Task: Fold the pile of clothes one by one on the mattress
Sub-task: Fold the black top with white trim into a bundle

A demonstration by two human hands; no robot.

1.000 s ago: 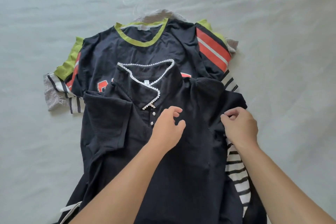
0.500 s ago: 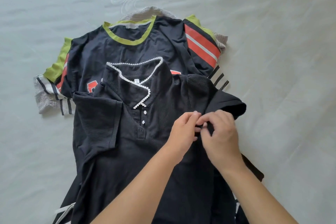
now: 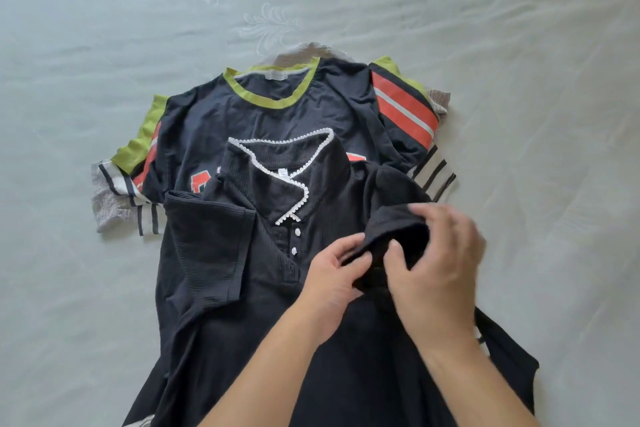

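Observation:
A black ribbed top (image 3: 225, 288) with a white-trimmed collar and small white buttons lies face up on the pile. Its left sleeve is folded across the chest. My right hand (image 3: 440, 267) grips its right sleeve (image 3: 394, 229) and holds it doubled over toward the chest. My left hand (image 3: 332, 284) pinches the same sleeve's edge from the left. Under the top lies a dark jersey (image 3: 270, 121) with a lime-green neckband and orange stripes. A striped garment (image 3: 433, 170) and a grey one (image 3: 107, 201) stick out beneath.
The pale grey-green mattress (image 3: 536, 80), faintly embroidered and creased, spreads on all sides of the pile. The black top's hem runs off the frame's bottom edge.
My right hand pulled the right sleeve from the top's side in over the chest. My left hand shifted right to meet it and took hold of the sleeve's edge.

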